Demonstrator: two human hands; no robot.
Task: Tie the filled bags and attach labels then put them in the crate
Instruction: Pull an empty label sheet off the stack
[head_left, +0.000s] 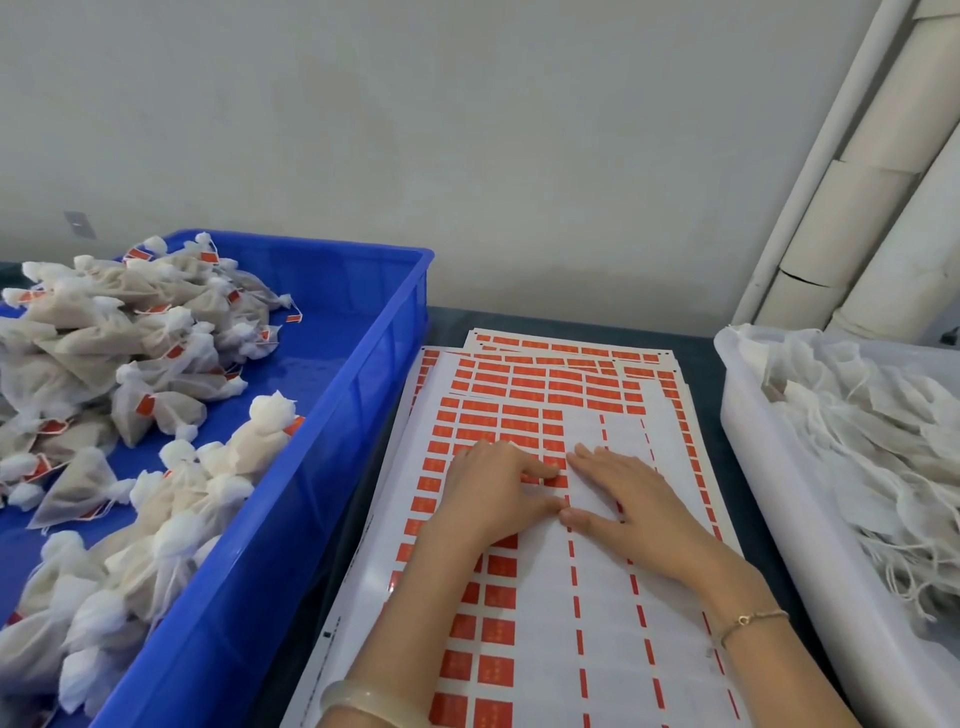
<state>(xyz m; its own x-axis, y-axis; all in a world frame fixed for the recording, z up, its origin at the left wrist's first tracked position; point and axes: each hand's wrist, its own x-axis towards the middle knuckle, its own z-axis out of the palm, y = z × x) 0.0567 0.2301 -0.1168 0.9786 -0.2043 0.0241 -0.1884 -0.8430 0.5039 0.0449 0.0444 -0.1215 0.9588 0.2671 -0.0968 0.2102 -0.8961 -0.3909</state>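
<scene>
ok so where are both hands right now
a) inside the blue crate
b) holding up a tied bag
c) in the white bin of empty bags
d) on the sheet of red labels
d: the left hand and the right hand both rest on the label sheet, which lies between the blue crate and the white bin.

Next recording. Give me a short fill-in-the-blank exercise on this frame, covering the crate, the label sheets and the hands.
1. The tied bags lie in a ___ crate.
2. The left hand and the right hand both rest on a label sheet whose labels are ___.
3. The white bin stands to the ___ of the sheets.
4. The thin chain bracelet is on the ___ wrist.

Missing words: blue; red; right; right.
</scene>
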